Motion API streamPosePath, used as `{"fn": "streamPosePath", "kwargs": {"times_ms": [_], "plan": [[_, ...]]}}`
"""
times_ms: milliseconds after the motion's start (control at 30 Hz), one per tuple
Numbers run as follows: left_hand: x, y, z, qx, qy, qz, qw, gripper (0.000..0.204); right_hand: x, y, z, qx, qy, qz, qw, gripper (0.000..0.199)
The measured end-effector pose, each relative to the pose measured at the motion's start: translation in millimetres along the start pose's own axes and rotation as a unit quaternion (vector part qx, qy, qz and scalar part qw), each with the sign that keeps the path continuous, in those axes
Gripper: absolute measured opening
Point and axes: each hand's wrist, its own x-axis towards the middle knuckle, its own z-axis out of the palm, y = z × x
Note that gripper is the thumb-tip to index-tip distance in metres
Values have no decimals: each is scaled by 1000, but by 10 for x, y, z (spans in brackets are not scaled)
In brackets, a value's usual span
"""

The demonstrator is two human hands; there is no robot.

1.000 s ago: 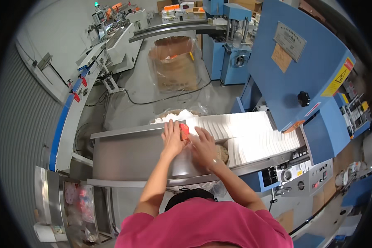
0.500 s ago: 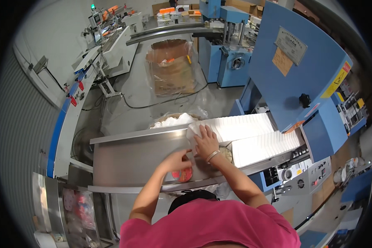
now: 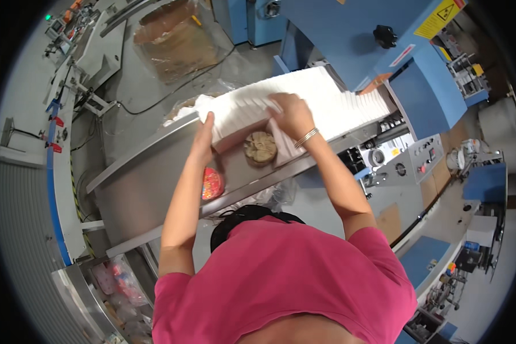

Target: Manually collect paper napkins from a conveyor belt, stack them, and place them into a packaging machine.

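Note:
Two rows of white folded tissue-like sheets stand packed side by side on a metal chute (image 3: 143,178). The far row (image 3: 252,94) is longer and reaches my left hand (image 3: 202,140), which is upright against its left end with fingers stretched. My right hand (image 3: 294,117) is over the stacked sheets, fingers pointing left and touching them, smeared by motion. It wears a bracelet at the wrist. The near row (image 3: 350,109) ends in tilted sheets below that hand. Between my hands lies a round beige lumpy thing (image 3: 261,147). A round red patterned thing (image 3: 212,183) sits beside my left forearm.
A blue machine housing (image 3: 350,40) with a black knob overhangs the chute's right end. Behind the chute are a carton with white material (image 3: 183,109) and a plastic-lined cardboard box (image 3: 178,43). Bags of pink and red items (image 3: 123,278) lie at lower left.
My left hand has moved up from near the red thing to the far row's end. The far row now extends farther left, and the beige thing is more exposed. The view has shifted.

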Motion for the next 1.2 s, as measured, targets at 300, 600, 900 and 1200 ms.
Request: {"fn": "streamPosePath", "kwargs": {"times_ms": [300, 600, 900, 1200], "plan": [[-107, -1, 289, 85, 25, 98, 991, 83, 38, 1096, -319, -187, 99, 103, 972, 9], [-227, -75, 57, -64, 41, 27, 997, 81, 345, 1284, -118, -202, 58, 210, 955, 22], [-39, -262, -74, -73, 47, 92, 992, 80, 487, 1179, -119, -241, 17, 296, 924, 30], [-116, -180, 10, -99, 63, 81, 990, 71, 482, 1199, -157, -244, 13, 302, 922, 30]]}}
